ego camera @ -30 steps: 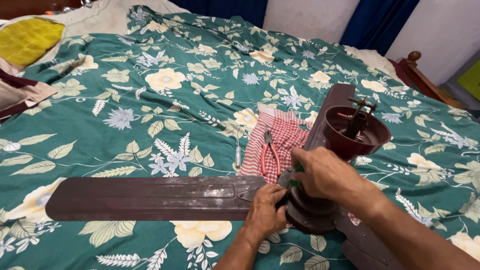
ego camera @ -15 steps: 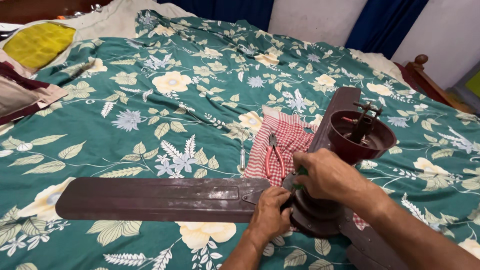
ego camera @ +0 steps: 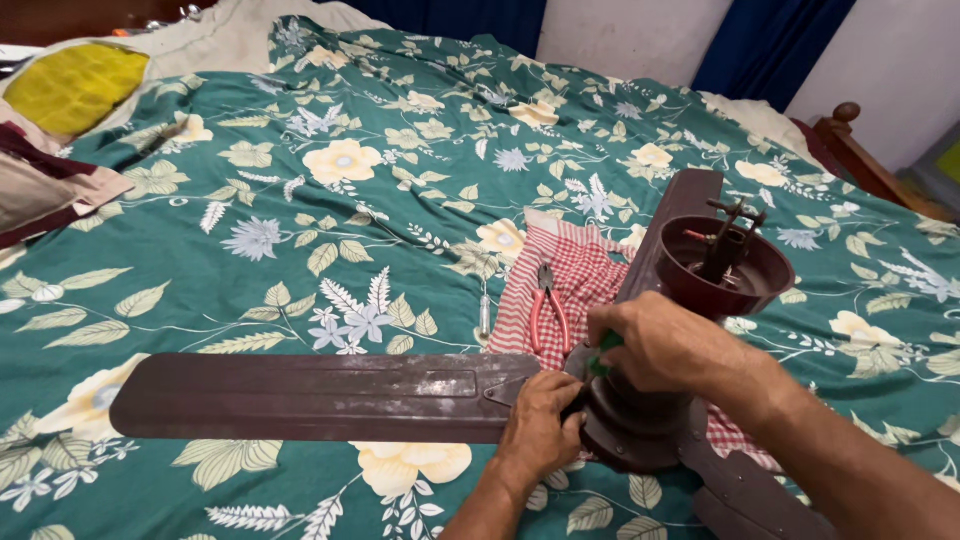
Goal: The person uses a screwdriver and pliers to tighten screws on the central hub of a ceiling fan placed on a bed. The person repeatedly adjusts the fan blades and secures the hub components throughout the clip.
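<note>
A dark brown ceiling fan lies on a bed, its motor housing point(ego camera: 640, 440) at lower right and its canopy cup point(ego camera: 725, 265) above. One long blade point(ego camera: 300, 397) stretches left. My left hand point(ego camera: 540, 425) presses on the blade's bracket where it meets the motor. My right hand point(ego camera: 665, 348) is closed around a small green-handled tool point(ego camera: 606, 345) at the top of the motor. Red-handled pliers point(ego camera: 547, 310) lie on a red checked cloth point(ego camera: 570, 280) just above my hands.
A green floral bedsheet point(ego camera: 350, 200) covers the bed. A thin screwdriver point(ego camera: 485, 312) lies left of the cloth. Another blade point(ego camera: 685, 200) points away, and a third point(ego camera: 750, 495) runs off the lower right. A yellow pillow point(ego camera: 70, 85) and folded clothes point(ego camera: 45, 190) sit at far left.
The view has shifted slightly. Both hands stay at the blade's joint with the motor, with only small movement.
</note>
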